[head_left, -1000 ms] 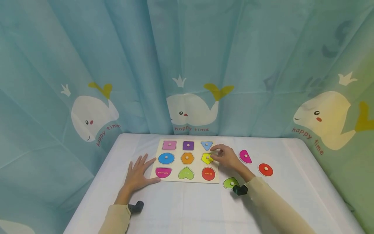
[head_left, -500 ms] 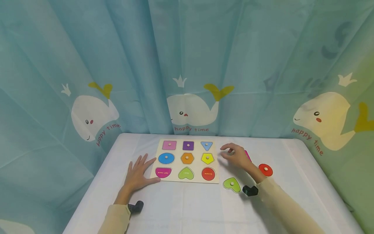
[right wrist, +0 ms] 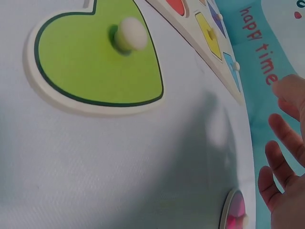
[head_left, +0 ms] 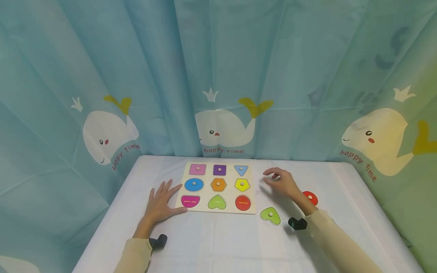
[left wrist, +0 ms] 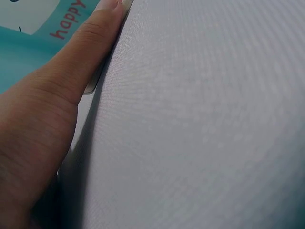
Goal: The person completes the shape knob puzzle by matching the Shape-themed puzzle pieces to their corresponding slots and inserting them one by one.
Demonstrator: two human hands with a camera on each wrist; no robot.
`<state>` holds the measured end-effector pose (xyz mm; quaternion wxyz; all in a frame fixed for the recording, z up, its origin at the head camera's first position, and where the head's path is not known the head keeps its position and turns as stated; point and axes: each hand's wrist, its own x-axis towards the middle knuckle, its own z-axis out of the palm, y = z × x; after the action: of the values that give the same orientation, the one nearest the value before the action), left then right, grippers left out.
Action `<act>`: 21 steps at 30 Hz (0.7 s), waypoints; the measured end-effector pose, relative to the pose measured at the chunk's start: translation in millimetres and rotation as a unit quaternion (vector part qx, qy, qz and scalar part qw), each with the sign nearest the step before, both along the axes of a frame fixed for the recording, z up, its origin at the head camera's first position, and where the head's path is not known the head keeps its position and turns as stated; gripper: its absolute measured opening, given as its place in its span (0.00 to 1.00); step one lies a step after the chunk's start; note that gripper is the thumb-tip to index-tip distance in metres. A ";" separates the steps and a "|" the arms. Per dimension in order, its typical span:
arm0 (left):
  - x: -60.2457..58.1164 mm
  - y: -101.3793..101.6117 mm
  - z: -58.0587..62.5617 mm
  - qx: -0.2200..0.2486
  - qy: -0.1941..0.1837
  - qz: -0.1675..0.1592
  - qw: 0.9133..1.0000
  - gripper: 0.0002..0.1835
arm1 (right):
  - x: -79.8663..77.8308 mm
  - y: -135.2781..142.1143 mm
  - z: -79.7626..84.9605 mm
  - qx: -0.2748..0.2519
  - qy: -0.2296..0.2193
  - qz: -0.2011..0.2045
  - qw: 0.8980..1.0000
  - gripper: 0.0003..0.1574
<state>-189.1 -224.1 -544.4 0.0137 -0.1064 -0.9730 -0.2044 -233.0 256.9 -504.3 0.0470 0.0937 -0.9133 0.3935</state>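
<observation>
My left hand lies with fingers spread, fingertips and thumb at the left edge of a shape puzzle board. In the left wrist view, my thumb runs along the board's edge. My right hand is over the table right of the board, fingers loosely bent and holding nothing. Below it in the right wrist view lies a magenta half-round knob piece, hidden by the hand in the head view. A green heart piece and a red circle piece, partly behind the forearm, lie nearby.
Knobbed pieces, including a yellow pentagon and orange hexagon, sit in the two far rows. The near row shows labelled half-round, heart and circle recesses. A whale-print curtain hangs behind the table.
My right hand has moved right, from beside the yellow pentagon to over the table, and now covers the magenta half-round in the head view. The left hand has stayed put.
</observation>
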 end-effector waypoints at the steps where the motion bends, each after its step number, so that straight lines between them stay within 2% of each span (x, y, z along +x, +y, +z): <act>1: 0.0 -0.3 0.0 -0.002 0.001 0.000 1.000 0.53 | 0.2 0.8 0.0 0.000 0.001 0.000 1.000 0.13; 8: -1.0 -0.6 -3.6 -0.003 -0.001 -0.001 1.000 0.54 | 3.2 13.6 2.2 0.004 0.023 -0.004 1.000 0.13; 16: -0.5 -1.5 -6.2 0.004 0.008 -0.001 1.000 0.54 | 9.3 45.7 5.6 -0.003 0.018 -0.016 1.000 0.15; 21: -0.6 -1.4 -3.6 0.005 0.006 -0.001 1.000 0.54 | 10.4 63.7 3.3 0.009 0.014 -0.028 0.999 0.17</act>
<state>-189.7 -225.5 -548.0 0.0195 -0.1083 -0.9717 -0.2090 -222.7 320.6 -501.1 0.0705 0.0737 -0.9183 0.3826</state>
